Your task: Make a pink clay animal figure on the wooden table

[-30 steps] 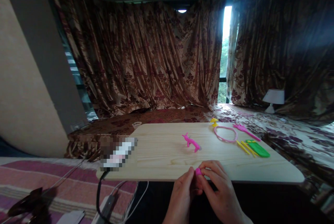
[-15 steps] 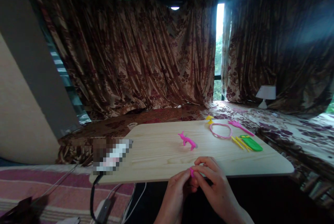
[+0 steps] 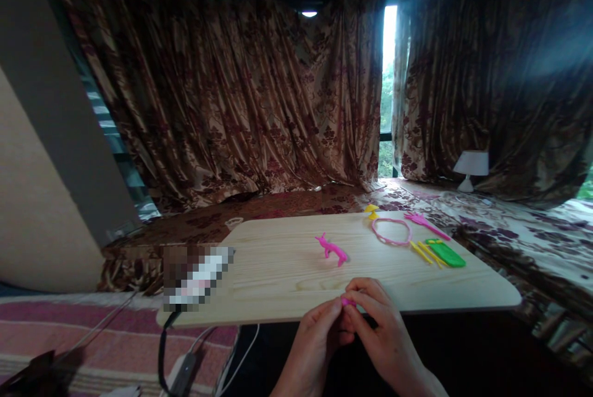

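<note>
At the table's near edge my left hand (image 3: 319, 329) and my right hand (image 3: 380, 320) meet, fingertips together. Between them is a small bright pink lump (image 3: 348, 302) that looks like modelling clay; the fingers cover most of it. Both hands are closed, thumbs and fingers pinching around the lump. Just beyond them a pink animal figure (image 3: 332, 250) stands on the wooden table, with thin legs and pointed ears or horns.
Toward the back right of the table (image 3: 273, 261) lie a yellow piece (image 3: 371, 211), a pink twisted ring (image 3: 391, 242), a pink hand-shaped stick (image 3: 428, 226), yellow strips (image 3: 427, 254) and a green flat piece (image 3: 448, 254). A blurred-out object (image 3: 199, 279) lies at the left edge.
The pink lump has turned between my fingertips and now lies more sideways, nearer the right fingers. My hands stay in nearly the same place. Objects on the table have not moved.
</note>
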A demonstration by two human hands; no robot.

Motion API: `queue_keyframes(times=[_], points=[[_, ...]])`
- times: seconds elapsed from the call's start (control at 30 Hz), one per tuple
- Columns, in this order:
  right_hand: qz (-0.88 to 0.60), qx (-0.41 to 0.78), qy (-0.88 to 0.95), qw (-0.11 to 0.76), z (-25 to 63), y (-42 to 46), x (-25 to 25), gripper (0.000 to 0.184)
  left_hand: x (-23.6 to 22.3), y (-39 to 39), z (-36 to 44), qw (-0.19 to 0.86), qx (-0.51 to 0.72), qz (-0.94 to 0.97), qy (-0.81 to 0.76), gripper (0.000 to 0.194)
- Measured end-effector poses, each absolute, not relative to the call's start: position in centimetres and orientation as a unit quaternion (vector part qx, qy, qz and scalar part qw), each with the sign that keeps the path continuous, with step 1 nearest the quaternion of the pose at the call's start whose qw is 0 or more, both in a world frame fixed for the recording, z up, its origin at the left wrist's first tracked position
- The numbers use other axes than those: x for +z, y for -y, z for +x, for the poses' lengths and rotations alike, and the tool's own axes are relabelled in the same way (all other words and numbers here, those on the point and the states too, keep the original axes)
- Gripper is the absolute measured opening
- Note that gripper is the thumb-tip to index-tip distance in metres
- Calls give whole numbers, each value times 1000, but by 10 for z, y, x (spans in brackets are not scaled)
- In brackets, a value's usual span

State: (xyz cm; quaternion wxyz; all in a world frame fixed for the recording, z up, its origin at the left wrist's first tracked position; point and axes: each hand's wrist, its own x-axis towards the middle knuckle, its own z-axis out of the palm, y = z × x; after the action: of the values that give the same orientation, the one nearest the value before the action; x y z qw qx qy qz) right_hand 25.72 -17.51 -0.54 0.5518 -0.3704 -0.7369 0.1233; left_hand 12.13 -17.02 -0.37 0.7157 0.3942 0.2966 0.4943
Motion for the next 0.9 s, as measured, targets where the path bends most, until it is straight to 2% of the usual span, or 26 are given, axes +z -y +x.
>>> queue_keyframes(times=[0.17, 0.37, 0.53, 0.7, 0.9], points=[[-348, 178, 752, 531, 255, 178, -3, 29, -2, 172, 122, 744, 496, 349, -280, 17], [-349, 156, 738, 556, 258, 169, -8, 13, -6, 169, 124, 689, 515, 396, -322, 23], [-368, 109, 748, 542, 262, 166, -6, 14, -5, 168, 124, 667, 512, 422, -339, 27], [-360, 164, 789, 470, 258, 176, 6, 22, -7, 167, 122, 662, 501, 442, -339, 32], [-344, 209, 760, 511, 256, 175, 2, 17, -9, 167, 120, 662, 493, 450, -340, 39]])
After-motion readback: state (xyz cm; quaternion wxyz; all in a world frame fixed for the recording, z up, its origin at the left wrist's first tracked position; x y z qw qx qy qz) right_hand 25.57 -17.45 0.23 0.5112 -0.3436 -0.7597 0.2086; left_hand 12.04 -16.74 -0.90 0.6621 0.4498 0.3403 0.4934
